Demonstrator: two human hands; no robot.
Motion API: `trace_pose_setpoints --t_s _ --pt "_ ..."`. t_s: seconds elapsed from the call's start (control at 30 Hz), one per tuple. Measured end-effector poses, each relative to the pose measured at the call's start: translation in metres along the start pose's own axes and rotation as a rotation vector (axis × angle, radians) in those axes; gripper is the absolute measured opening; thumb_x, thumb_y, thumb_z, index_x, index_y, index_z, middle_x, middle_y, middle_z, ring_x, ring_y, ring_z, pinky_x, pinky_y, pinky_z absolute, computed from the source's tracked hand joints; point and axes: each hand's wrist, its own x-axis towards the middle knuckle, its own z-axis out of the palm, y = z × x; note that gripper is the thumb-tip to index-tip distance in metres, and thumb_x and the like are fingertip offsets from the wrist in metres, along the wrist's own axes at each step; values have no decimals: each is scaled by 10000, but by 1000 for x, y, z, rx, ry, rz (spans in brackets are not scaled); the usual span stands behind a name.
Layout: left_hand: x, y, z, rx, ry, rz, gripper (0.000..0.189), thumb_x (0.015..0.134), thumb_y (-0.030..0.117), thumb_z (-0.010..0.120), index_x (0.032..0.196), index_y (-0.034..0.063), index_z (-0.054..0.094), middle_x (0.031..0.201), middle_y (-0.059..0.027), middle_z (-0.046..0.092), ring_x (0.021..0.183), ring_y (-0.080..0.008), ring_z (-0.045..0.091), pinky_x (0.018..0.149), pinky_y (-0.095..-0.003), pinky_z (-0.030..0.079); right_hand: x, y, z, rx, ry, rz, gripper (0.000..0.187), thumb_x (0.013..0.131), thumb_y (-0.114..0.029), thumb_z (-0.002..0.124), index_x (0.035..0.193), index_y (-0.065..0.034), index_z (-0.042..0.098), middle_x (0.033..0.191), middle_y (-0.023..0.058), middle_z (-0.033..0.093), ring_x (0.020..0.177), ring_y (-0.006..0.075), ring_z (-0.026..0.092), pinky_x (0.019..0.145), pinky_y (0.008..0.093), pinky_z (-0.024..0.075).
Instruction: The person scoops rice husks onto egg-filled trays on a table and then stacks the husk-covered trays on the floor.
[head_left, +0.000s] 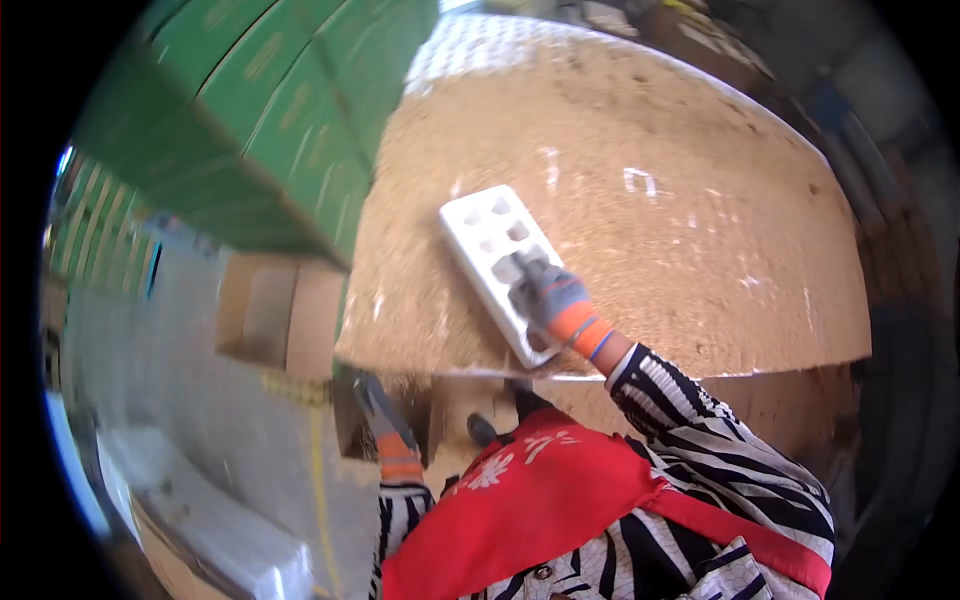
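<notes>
A white moulded tray, with two rows of square hollows and a cut-out at its near end, lies slanted on loose brown sawdust-like material. My right hand, in a grey and orange work glove, rests over the tray's right side. Its fingers reach onto the hollows; whether they grip anything is hidden by blur. Lower down, my left hand wears a matching glove and hangs beside the table's near edge. An open cardboard box is beneath it. Its blurred fingers point forward, and I cannot tell whether they hold something.
Green cartons stand stacked along the table's left side. An open cardboard box is below them. White dimpled material shows at the far end. A plastic-wrapped bundle lies at lower left, near a yellow floor line.
</notes>
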Motion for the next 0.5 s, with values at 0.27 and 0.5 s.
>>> trace_pose_setpoints --t_s 0.27,0.5 --pt "46 -8 103 1709 93 681 638 866 271 580 1417 44 352 1472 -178 318 1362 -362 266 1134 -470 150 -22 223 -103 209 549 1024 674 751 -350 646 1321 -33 478 1268 229 538 1160 360 536 966 387 432" --pt "119 -47 141 2011 81 612 609 878 227 553 1417 40 339 1492 -199 268 1390 -359 210 1137 -492 115 107 373 -114 40 412 1037 516 712 -326 693 1119 -31 575 1146 203 615 1078 331 586 917 402 465"
